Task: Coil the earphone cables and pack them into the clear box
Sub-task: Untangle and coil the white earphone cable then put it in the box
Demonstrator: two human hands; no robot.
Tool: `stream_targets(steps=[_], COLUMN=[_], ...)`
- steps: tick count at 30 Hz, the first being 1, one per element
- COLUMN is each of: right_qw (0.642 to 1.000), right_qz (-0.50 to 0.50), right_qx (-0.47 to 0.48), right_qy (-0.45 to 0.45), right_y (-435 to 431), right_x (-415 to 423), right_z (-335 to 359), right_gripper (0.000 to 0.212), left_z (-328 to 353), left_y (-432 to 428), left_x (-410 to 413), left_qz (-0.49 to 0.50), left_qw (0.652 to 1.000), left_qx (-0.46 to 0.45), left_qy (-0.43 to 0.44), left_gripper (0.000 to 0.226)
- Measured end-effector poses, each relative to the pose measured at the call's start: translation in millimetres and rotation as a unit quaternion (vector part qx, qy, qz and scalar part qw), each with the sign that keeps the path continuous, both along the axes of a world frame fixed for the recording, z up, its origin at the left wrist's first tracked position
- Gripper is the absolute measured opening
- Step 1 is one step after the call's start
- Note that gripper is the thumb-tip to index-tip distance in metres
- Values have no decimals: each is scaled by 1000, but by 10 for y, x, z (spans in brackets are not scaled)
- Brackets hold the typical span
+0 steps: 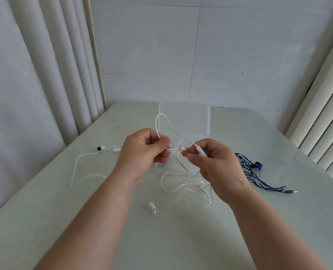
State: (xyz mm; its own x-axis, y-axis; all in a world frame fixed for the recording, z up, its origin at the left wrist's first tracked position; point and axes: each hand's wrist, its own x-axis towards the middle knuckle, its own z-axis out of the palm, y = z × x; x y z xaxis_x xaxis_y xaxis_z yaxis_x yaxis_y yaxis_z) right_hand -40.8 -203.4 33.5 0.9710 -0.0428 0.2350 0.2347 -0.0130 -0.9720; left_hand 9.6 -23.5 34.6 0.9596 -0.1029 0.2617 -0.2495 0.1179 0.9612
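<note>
A white earphone cable [162,121] arches up between my hands above the table. My left hand [142,152] pinches one end of the loop; my right hand [214,164] pinches the cable at its inline remote [199,151]. Slack white cable [189,190] lies in loose loops below my right hand. A second white earphone [101,148] trails to the left. A blue earphone cable [259,176] lies bundled at the right. The clear box [185,119] stands open behind my hands, its lid raised at the back.
A single white earbud [152,207] lies loose near the front. The pale table [64,221] meets curtains on the left, a white wall behind and a ribbed radiator [327,123] on the right.
</note>
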Motion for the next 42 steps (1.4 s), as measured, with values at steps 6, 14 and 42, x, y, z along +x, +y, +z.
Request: stream_targets(steps=[6, 14, 42], right_qw=[982, 997, 997], right_qz=[179, 46, -36], right_qx=[-34, -61, -65], right_qy=[45, 21, -3], right_y=[-60, -77, -159], right_x=[-60, -14, 17], right_z=[40, 38, 28], right_gripper=[16, 20, 14], left_z=[-25, 6, 53], left_y=[-12, 7, 24], left_x=[6, -4, -73], left_qz=[-12, 6, -63], left_qw=[999, 997, 965], left_qx=[15, 71, 234], left_qy=[35, -9, -103], left_gripper=[17, 22, 27])
